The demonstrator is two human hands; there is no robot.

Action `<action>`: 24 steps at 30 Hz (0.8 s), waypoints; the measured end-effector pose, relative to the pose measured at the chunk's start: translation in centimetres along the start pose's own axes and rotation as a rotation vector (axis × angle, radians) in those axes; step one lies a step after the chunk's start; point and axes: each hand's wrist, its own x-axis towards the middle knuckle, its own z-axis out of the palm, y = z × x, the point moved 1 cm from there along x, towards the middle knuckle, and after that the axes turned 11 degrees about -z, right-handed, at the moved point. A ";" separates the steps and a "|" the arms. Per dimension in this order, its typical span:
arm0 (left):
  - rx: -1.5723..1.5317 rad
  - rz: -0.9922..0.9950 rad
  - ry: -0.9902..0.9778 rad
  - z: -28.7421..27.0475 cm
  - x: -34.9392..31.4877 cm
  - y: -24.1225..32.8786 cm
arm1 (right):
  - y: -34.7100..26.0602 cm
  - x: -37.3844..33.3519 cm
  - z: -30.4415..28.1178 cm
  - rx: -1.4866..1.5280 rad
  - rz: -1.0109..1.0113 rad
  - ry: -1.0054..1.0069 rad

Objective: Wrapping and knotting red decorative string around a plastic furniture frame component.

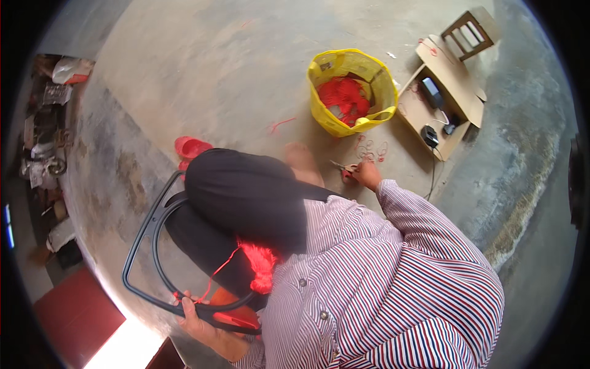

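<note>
My left hand (200, 325) grips the lower side of a black frame (145, 234) with a curved inner loop, leaning against my left leg. From beside its fingers a thin red strand runs up to a fluffy bundle of red yarn (261, 264) in my lap. Low by the floor, my right hand (368, 176) is closed around a pair of scissors (344, 166), blades pointing left. Its fingers are partly hidden. Several thin loops of red thread (367, 149) lie on the floor just beyond it.
A yellow bag (326, 120) with red yarn pieces inside stands ahead. To its right, an opened cardboard box (453, 146) holds dark devices and a cable, near a small wooden chair (485, 31). A red shoe (195, 147) is beside my knee. Clutter lines the far left.
</note>
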 end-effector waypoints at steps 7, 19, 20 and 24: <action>-0.010 -0.028 0.130 3.6 -1.6 1.1 | -0.9 1.0 -1.1 -0.412 -0.129 -0.272; -0.119 -0.009 -0.071 2.9 -1.9 0.7 | -4.5 3.1 -4.1 0.779 0.061 -0.219; -0.098 -0.012 -0.087 2.8 -1.9 0.7 | -7.3 2.7 -5.0 0.935 0.048 -0.159; -0.166 0.040 -0.140 3.5 -1.7 0.9 | -18.0 0.6 -10.6 1.113 -0.228 -0.032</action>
